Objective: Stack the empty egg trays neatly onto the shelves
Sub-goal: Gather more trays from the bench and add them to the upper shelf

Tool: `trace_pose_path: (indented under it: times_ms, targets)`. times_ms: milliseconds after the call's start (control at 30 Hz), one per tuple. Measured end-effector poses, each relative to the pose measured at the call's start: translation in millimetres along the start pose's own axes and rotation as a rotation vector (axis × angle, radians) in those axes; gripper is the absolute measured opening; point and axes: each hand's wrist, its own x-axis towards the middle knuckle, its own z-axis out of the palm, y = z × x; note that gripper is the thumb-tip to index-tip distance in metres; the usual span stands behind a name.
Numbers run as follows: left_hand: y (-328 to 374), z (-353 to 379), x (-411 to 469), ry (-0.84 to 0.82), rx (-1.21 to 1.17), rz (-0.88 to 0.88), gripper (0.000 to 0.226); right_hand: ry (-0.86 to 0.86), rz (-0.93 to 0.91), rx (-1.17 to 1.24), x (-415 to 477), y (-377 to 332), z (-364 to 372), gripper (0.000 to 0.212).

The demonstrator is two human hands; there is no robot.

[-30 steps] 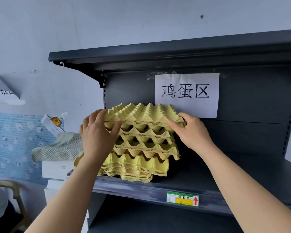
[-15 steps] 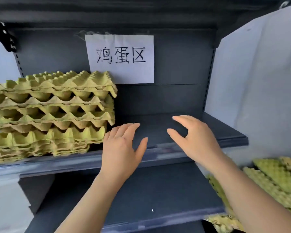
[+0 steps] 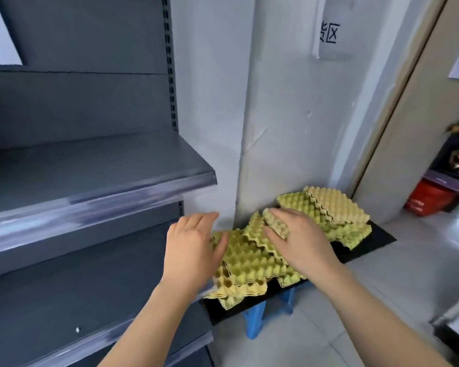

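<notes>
Egg trays [image 3: 247, 256] on black board [image 3: 366, 247]; both hands spread apart, L [image 3: 194, 250] & R [image 3: 300, 242], contact unclear.

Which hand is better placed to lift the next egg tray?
Right, probably. The right hand already lies on the raised tray of the near pile; the left hand sits open at its left edge, able to support.
</notes>
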Motion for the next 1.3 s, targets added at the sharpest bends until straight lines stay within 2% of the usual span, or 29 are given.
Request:
trace_pose_path:
  times_ms: [267,400,600,767,933,1133,1300]
  targets:
    - [70,142,47,-0.241,-0.084,-0.013,0.044,-0.086,0.245,0.006,13,147,12,0.038]
    - [94,209,83,-0.306,-0.094,0.016,0.041,-0.088,0.350,0.017,39,215,20,0.037]
    - [126,302,157,-0.429,-0.086,0.062,0.049,-0.103,0.514,-0.018,100,309,28,0.046]
    - [147,380,213,-0.529,-0.089,0.081,0.051,-0.119,0.605,-0.054,143,377,33,0.033]
    - [178,455,247,-0.597,-0.130,0.081,0.047,-0.132,0.679,-0.038,171,455,42,0.036]
    - [221,547,278,-0.682,-0.124,-0.013,0.050,-0.169,0.695,0.007,205,567,58,0.046]
    - [266,616,300,-0.732,-0.165,-0.246,0.053,-0.277,0.679,0.077,239,668,73,0.050]
